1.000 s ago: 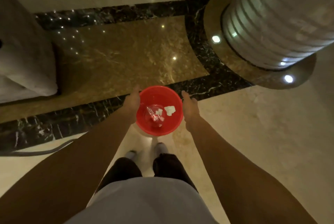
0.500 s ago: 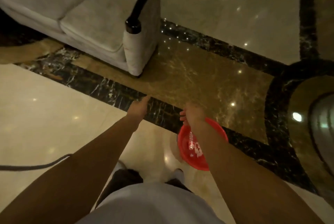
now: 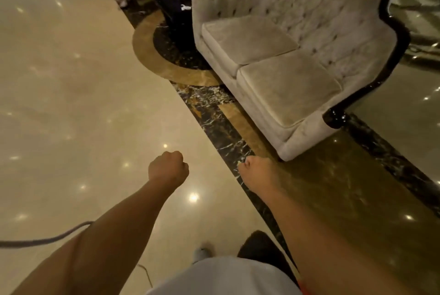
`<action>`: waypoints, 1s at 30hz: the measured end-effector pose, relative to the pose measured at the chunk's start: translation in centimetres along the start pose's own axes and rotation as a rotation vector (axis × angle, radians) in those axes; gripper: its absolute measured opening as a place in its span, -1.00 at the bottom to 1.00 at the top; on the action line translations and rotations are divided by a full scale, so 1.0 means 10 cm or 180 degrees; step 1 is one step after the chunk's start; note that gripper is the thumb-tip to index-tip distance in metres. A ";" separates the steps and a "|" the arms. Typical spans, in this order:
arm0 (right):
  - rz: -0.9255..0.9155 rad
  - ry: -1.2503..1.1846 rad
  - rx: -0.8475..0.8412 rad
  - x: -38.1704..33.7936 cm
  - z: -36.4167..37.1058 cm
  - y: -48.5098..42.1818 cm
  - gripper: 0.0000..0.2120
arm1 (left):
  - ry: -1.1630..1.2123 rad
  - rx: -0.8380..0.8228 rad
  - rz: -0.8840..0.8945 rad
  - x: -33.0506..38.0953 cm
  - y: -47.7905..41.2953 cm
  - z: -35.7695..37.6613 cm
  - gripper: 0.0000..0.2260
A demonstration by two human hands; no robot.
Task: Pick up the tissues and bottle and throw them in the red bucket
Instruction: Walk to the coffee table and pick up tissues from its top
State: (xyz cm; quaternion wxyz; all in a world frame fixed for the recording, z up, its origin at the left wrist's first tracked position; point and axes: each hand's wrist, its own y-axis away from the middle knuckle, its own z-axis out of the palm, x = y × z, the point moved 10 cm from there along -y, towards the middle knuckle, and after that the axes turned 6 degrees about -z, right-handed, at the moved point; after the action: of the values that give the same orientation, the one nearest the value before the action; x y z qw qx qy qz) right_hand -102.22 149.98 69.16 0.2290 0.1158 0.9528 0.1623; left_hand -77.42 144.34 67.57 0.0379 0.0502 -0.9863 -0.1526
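My left hand [image 3: 168, 169] is a closed fist held out over the pale marble floor, with nothing in it. My right hand [image 3: 258, 174] hangs over the dark marble band with its fingers curled in, and nothing shows in it. A thin red sliver of the red bucket [image 3: 301, 285] peeks out below my right forearm at the bottom edge; the rest is hidden by the arm. Neither the tissues nor the bottle can be seen.
A pale tufted sofa [image 3: 292, 61] with black trim stands ahead on the right, its near corner close to my right hand. A grey cable [image 3: 45, 238] lies on the floor at the left. Dark bags and clutter [image 3: 177, 1] sit behind the sofa.
The view has swung left, away from the bucket. My right hand has left the bucket's rim, and the bucket has dropped almost out of sight. Both hands have closed into fists.
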 end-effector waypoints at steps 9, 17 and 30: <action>0.0058 0.0095 -0.0173 -0.46 0.04 -1.86 -0.75 | 0.0121 -0.0237 -0.0188 -0.19 -1.58 -0.10 -0.82; -0.0151 0.0060 -0.0114 -1.35 -0.46 -3.87 -0.70 | 0.0298 -0.0357 -0.0464 -0.11 -3.43 -0.82 -0.80; -0.0620 -0.0025 -0.0581 -3.59 -0.57 -7.33 -0.87 | 0.0859 -0.0631 -0.1077 -0.95 -6.85 -1.40 -0.74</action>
State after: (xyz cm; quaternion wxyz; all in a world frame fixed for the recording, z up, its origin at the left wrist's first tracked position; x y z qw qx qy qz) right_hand -84.53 70.46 61.73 0.2570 0.0021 0.9399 0.2248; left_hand -60.78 76.24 59.37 0.1480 0.2307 -0.9300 -0.2448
